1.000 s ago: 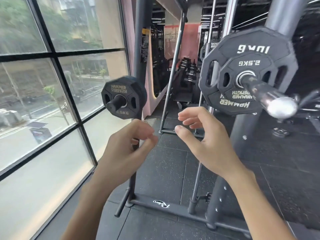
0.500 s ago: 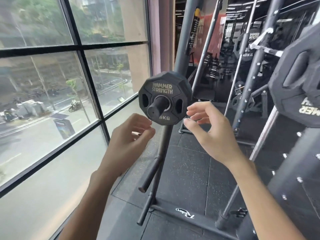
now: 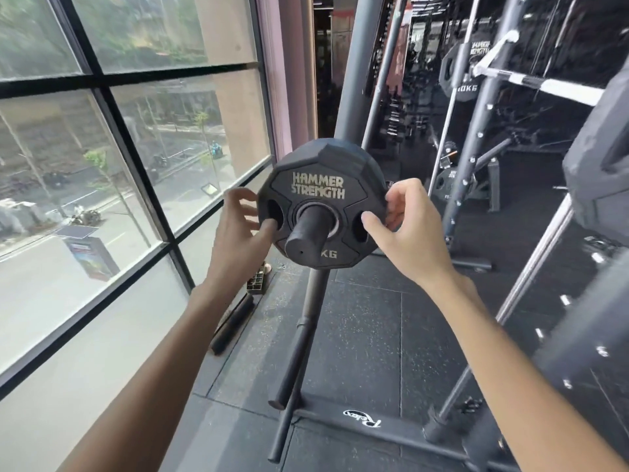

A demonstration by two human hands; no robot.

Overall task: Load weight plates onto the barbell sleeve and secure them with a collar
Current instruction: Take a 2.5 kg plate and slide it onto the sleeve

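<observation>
Head view, sole entry. Plate (image 3: 321, 206): small, black, many-sided, lettered HAMMER STRENGTH, seated on a storage peg (image 3: 308, 233) of the rack (image 3: 374, 427), peg end protruding through the bore. Left hand (image 3: 238, 226): thumb on the plate face at the left grip hole, fingers at the left rim, closing round the edge. Right hand (image 3: 405, 229): thumb pressed beside the right grip hole, fingers curled over the right rim, clamped on the plate. Progress, as judged: the step in hand is fetching, with the plate held at both sides but not yet off its peg. A big plate (image 3: 599, 165), blurred at the right edge, suggests the bar (image 3: 537, 85) carries some load on this end already; a 10KG plate (image 3: 463, 73) sits at its far end. Left to do: draw this plate off, carry it to the sleeve, slide it on, fit the collar. Sleeve end and collar: not in view. Floor (image 3: 357, 335): black speckled rubber tiles, seams visible, rack base resting on it. Two bare pegs (image 3: 296, 352) slant out below. Window (image 3: 102, 165): tall, dark-framed, on the left, over a street. Room: a gym, with further racks behind.
</observation>
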